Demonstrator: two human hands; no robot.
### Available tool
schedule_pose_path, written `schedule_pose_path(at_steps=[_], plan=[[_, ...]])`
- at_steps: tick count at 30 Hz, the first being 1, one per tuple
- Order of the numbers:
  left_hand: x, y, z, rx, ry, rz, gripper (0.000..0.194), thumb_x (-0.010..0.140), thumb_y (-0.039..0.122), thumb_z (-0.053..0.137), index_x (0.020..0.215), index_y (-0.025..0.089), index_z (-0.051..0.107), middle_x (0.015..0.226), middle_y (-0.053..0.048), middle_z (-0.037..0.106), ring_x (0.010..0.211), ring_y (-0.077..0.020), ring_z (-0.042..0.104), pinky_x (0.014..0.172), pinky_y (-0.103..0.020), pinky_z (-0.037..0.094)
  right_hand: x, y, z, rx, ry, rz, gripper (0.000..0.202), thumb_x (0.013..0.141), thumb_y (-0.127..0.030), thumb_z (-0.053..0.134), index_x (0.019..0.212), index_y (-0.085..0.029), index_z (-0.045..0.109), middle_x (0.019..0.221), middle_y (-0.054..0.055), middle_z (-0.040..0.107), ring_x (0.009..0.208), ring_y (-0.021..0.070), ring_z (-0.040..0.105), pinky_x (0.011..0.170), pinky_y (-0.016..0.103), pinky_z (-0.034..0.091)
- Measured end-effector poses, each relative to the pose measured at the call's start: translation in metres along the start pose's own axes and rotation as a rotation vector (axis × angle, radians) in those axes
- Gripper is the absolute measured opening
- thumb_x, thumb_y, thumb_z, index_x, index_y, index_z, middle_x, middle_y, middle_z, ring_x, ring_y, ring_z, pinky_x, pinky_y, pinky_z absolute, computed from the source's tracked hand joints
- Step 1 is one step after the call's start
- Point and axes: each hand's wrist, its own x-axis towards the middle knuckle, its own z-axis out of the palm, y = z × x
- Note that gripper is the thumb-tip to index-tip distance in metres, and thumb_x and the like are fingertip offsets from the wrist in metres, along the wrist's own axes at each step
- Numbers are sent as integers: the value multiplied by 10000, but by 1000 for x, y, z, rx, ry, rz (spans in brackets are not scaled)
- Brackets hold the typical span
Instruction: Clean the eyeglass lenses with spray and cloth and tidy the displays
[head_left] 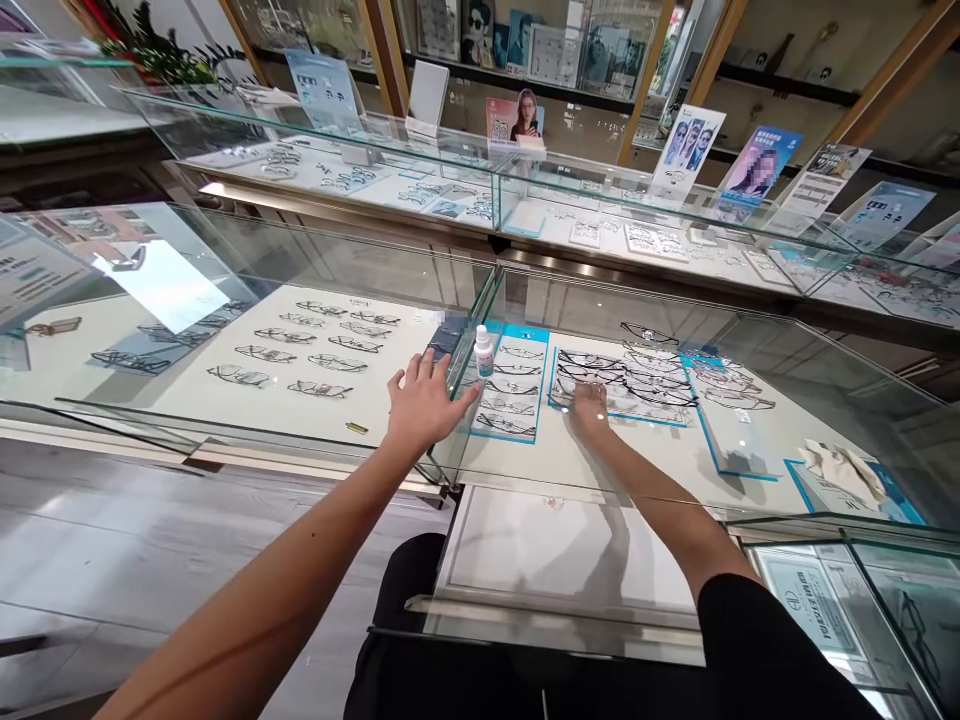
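My left hand lies palm down on the glass top of the display case, its fingers spread and nothing in them. Just right of its thumb, a small white bottle stands upright. Inside the case, seen through the glass, my right hand has its fingers curled at the front edge of a blue-edged tray. They close on a pair of eyeglasses in the front row, partly hidden by the hand. Several dark-framed eyeglasses lie in rows beside it.
A narrower tray of eyeglasses lies left of my right arm. More eyeglasses fill the left case. A crumpled cloth sits at the right. Glass panel edges divide the cases, and a pulled-out white drawer is below.
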Motion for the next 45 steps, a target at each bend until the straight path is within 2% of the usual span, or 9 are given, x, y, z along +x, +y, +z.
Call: schedule_pose_path(at_steps=[4, 11, 17, 21, 25, 30, 34, 37, 45], plan=[[0, -1, 1, -4, 11, 12, 897, 981, 763, 337, 1629, 154, 451, 1752, -181, 336, 1641, -374, 236, 1275, -584, 210, -51, -16, 6, 51, -18, 10, 564, 944, -69, 565, 1501, -144, 521, 1291, 187, 715, 1337, 337, 564, 1193, 540, 358], [2, -2, 3, 9, -11, 13, 938, 970, 787, 293, 1648, 154, 427, 1760, -186, 313, 1647, -383, 218, 1271, -600, 217, -153, -47, -16, 211, -228, -139, 493, 829, -72, 646, 1291, -236, 604, 1071, 69, 741, 1090, 268, 659, 1023, 390, 431], [3, -2, 3, 18, -15, 13, 947, 966, 789, 275, 1650, 150, 420, 1761, -194, 310, 1653, -372, 209, 1280, -581, 207, -215, -72, -84, 405, -430, -231, 502, 820, -65, 632, 1283, -229, 533, 1045, 36, 707, 1080, 251, 622, 985, 372, 452], [2, -2, 3, 9, -13, 21, 960, 965, 797, 261, 1649, 143, 419, 1760, -198, 308, 1652, -371, 209, 1277, -594, 207, -229, -81, -151, 514, -407, -306, 482, 851, -99, 625, 1298, -249, 524, 1100, 50, 694, 1131, 260, 606, 992, 384, 454], [2, -2, 2, 11, -3, 24, 958, 963, 795, 273, 1653, 146, 419, 1755, -201, 319, 1647, -379, 223, 1276, -592, 213, -189, -71, -210, 440, -115, -395, 465, 888, -120, 597, 1328, -253, 526, 1053, 45, 702, 1072, 256, 617, 1029, 427, 431], [2, -4, 4, 6, 5, 24, 939, 962, 793, 295, 1643, 163, 438, 1754, -195, 325, 1646, -374, 228, 1279, -586, 210, -76, -41, -236, 123, 173, -293, 421, 866, -115, 592, 1272, -219, 554, 1001, 46, 711, 1047, 286, 608, 1044, 451, 392], [2, -5, 4, 5, 27, 25, 931, 965, 793, 284, 1626, 161, 460, 1747, -196, 341, 1641, -375, 240, 1274, -597, 219, 9, -18, -223, -39, 186, -148, 399, 891, -88, 584, 1276, -185, 553, 994, 79, 733, 1089, 304, 593, 1067, 442, 374], [2, -5, 4, 9, 29, 27, 922, 969, 788, 287, 1621, 161, 462, 1748, -194, 338, 1638, -376, 243, 1270, -605, 226, 50, -8, -204, -64, 146, -84, 389, 914, -114, 583, 1295, -180, 548, 1029, 92, 744, 1106, 308, 590, 1059, 441, 378], [1, -5, 3, 18, 29, 21, 885, 977, 758, 334, 1617, 162, 467, 1748, -189, 341, 1637, -378, 244, 1266, -605, 239, 88, 1, -155, -98, 98, -107, 417, 896, -107, 564, 1309, -165, 563, 1082, 122, 747, 1131, 315, 571, 1053, 438, 362]])
